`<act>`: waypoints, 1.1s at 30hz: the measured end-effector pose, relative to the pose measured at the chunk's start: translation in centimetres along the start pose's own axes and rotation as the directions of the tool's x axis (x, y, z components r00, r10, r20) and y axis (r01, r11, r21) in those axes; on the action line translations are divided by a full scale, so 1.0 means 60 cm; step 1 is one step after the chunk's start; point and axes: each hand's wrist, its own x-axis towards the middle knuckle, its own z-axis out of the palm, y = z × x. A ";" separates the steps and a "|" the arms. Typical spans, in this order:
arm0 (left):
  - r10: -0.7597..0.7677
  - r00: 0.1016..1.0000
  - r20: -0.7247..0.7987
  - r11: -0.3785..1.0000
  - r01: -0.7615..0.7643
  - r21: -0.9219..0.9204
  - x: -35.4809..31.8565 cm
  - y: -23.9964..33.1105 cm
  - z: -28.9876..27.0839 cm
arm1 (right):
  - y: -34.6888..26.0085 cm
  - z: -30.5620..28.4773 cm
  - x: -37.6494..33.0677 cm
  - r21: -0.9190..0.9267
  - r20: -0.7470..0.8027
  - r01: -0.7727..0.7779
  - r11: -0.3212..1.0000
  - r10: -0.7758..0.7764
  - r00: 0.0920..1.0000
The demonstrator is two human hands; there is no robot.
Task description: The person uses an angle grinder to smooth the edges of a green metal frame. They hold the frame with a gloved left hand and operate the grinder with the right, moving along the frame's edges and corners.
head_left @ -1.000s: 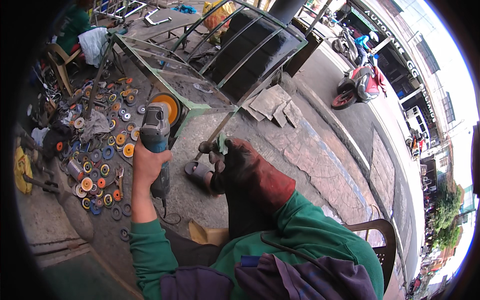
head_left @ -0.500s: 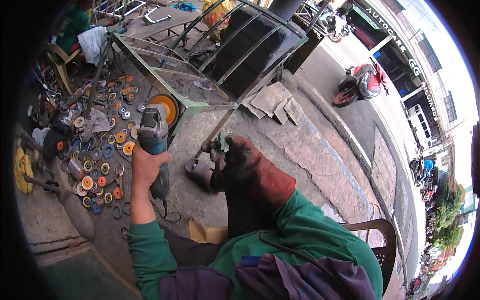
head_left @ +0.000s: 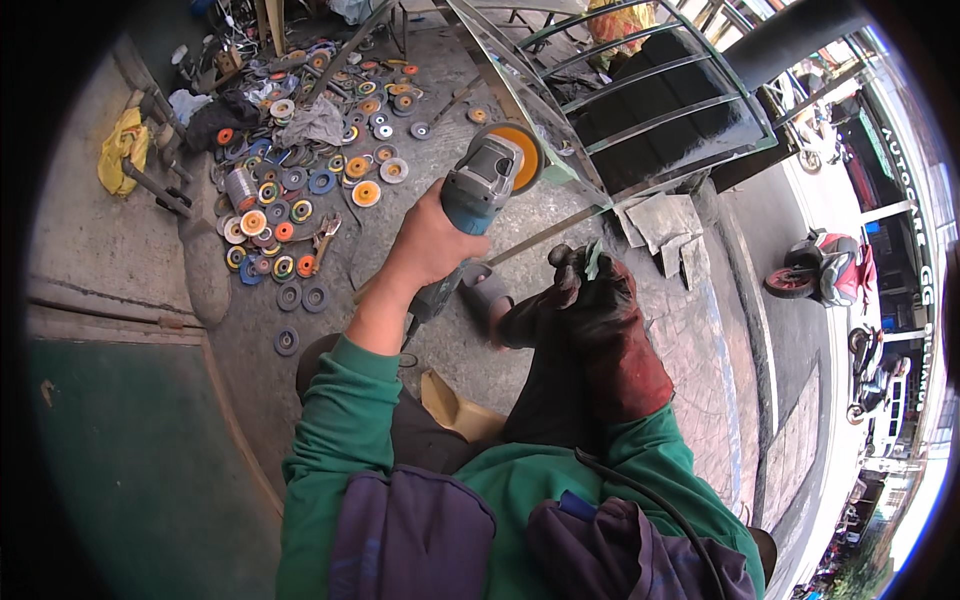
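My bare left hand (head_left: 435,243) is wrapped round the body of a blue and grey angle grinder (head_left: 485,185). Its orange-yellow disc (head_left: 527,160) overlaps the near edge of a green-and-bare-metal frame (head_left: 560,160) in view; whether they touch I cannot tell. On my right hand (head_left: 605,310) is a worn red and black work glove. Its fingers curl closed around a small pale green scrap (head_left: 593,260), whose kind I cannot make out. The gloved hand is above my right leg, near a sandal (head_left: 485,290).
Many worn grinding discs (head_left: 300,180) litter the floor at left, beside a yellow bag (head_left: 123,150). Flat slabs (head_left: 665,225) lie by the kerb on the right. A red motorcycle (head_left: 835,268) stands on the road. A black panel (head_left: 660,105) lies behind the frame's bars.
The view has swung left, so the surroundings appear farther right. My left hand has tilted the grinder rightward and brought it closer to my gloved right hand. Both hands keep their hold.
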 end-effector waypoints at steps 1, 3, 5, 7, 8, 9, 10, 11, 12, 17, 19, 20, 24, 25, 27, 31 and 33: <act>-0.019 1.000 0.002 1.000 0.019 0.014 0.001 -0.003 0.000 | 0.000 -0.001 0.001 -0.002 -0.003 0.000 1.000 0.000 1.000; -0.062 0.998 -0.032 0.998 0.062 -0.008 0.004 -0.007 0.000 | -0.001 -0.004 0.003 -0.004 -0.007 0.005 1.000 -0.005 1.000; -0.064 0.995 -0.071 0.998 0.062 -0.023 0.009 -0.010 0.001 | -0.001 -0.007 0.005 -0.010 -0.010 0.006 1.000 -0.006 1.000; -0.059 0.994 -0.089 0.998 0.057 -0.021 0.013 -0.008 0.004 | -0.001 -0.010 0.008 -0.017 -0.012 0.008 1.000 -0.009 1.000; -0.035 0.994 -0.101 0.999 0.033 -0.029 0.015 -0.006 0.006 | -0.001 -0.010 0.010 -0.023 -0.014 0.012 1.000 -0.012 1.000; -0.044 0.995 -0.094 0.999 0.041 -0.031 0.017 -0.003 0.008 | -0.002 -0.011 0.010 -0.027 -0.017 0.013 1.000 -0.014 1.000; -0.031 0.995 -0.092 0.999 0.027 -0.042 0.018 0.000 0.010 | -0.002 -0.010 0.011 -0.033 -0.020 0.016 0.999 -0.017 1.000; -0.027 0.996 -0.087 1.000 0.026 -0.012 0.019 0.003 0.013 | -0.003 -0.011 0.010 -0.038 -0.025 0.017 0.999 -0.018 1.000; 0.001 0.996 -0.087 1.000 0.000 0.010 0.021 0.006 0.014 | -0.003 -0.010 0.009 -0.047 -0.028 0.024 0.999 -0.025 0.999; 0.017 0.995 -0.098 0.998 -0.011 0.063 0.044 0.018 0.014 | 0.004 -0.021 0.007 -0.176 -0.069 0.050 0.983 -0.063 0.996; 0.025 0.991 -0.134 0.995 -0.012 0.101 0.049 0.020 0.010 | 0.011 -0.033 0.011 -0.145 -0.016 0.109 0.983 -0.112 0.994; 0.005 0.992 -0.123 0.989 0.014 0.146 0.050 0.022 0.009 | 0.015 -0.040 0.014 0.032 0.100 0.176 0.984 -0.179 0.979; 0.046 0.993 -0.106 0.969 -0.018 0.247 0.038 0.032 0.008 | 0.014 -0.068 0.017 -0.080 -0.250 -0.064 0.995 0.042 0.967; 0.025 0.996 -0.088 0.962 0.000 0.272 0.038 0.035 0.009 | 0.014 -0.071 0.014 0.059 -0.200 -0.016 0.998 0.028 0.980; 0.055 0.988 -0.141 0.953 -0.010 0.302 0.038 0.039 0.008 | 0.013 -0.070 0.010 0.135 -0.026 -0.019 0.991 0.022 0.999; 0.089 0.987 -0.133 0.960 -0.049 0.277 0.040 0.029 0.012 | 0.007 -0.056 0.011 0.051 0.043 -0.020 0.998 0.018 0.999; 0.046 0.995 -0.091 0.969 -0.022 0.247 0.035 0.018 0.015 | 0.002 -0.050 0.011 0.030 0.030 -0.031 0.999 0.030 0.999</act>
